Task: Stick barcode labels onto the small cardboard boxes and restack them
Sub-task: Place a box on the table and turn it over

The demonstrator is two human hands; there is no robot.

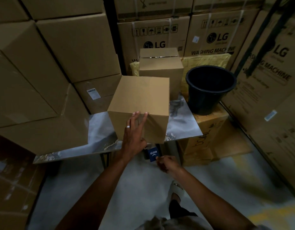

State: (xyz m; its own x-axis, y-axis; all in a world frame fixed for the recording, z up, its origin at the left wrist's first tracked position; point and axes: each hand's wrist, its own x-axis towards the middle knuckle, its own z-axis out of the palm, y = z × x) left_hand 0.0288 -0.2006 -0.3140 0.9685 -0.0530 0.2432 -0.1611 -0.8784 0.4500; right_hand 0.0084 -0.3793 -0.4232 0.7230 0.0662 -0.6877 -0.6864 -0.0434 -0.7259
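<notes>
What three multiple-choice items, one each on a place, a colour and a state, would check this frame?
1. Where does the black bucket stand?
A. On a yellowish box right of the table
B. On the floor
C. On the near cardboard box

2. What colour is the small card at the right hand?
A. Red
B. Blue
C. White

3. How does the left hand lie?
A. Curled round the bucket
B. Hanging free
C. Fingers straight against the near cardboard box

Key: 1 A, it sits on the box beside the table. 2 B, blue with white print. 3 C, fingertips reach the box's top edge.
</notes>
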